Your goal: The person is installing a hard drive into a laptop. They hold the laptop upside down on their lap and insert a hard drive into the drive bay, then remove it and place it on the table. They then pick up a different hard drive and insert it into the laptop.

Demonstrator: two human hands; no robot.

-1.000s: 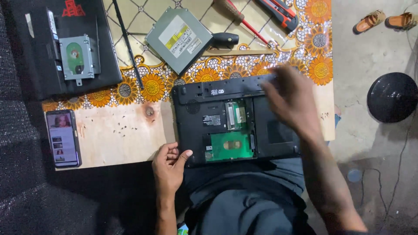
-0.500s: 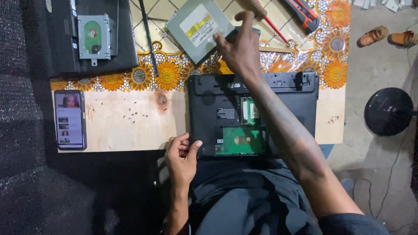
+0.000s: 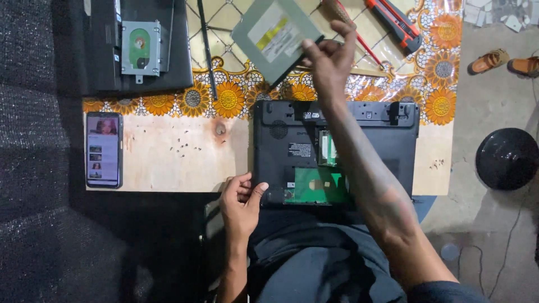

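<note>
Over the table's far edge, your right hand point(image 3: 331, 59) pinches the grey optical drive point(image 3: 273, 38), lifted and tilted (label side up). Your left hand point(image 3: 240, 203) rests loosely open on the upturned laptop's point(image 3: 370, 140) near-left corner.

The disc drive point(image 3: 273, 38) is a flat, square grey metal box with a white and yellow label on its upper face. It is lifted off the board and tilted, 1 corner pointing down toward the laptop point(image 3: 336, 151). The laptop is black and lies upside down at the board's near edge, its bottom covers off. A green circuit board shows in 1 open bay, and what looks like a memory stick in another.
</note>
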